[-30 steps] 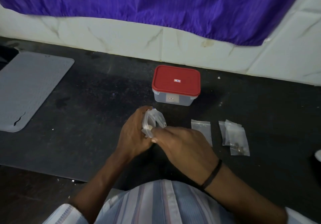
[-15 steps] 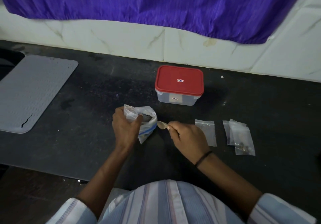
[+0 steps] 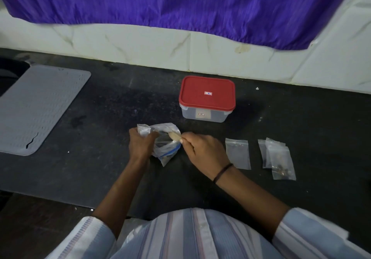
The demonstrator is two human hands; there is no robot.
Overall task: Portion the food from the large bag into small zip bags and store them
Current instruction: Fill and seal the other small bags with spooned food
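On the dark counter (image 3: pixel 100 158), the left hand (image 3: pixel 140 144) clutched the large bag (image 3: pixel 165 148) open so the right hand (image 3: pixel 202 150) could pinch out what looked like a spoon (image 3: pixel 174 136).

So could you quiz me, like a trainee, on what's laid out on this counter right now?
1. True or false: the lid of the container is off.
2. Which hand grips the large bag? A) left hand B) right hand
3. What colour is the mat at the far left?

Key:
1. False; the red lid is on.
2. A; the right hand pinches a small pale piece at the bag's mouth.
3. Grey.
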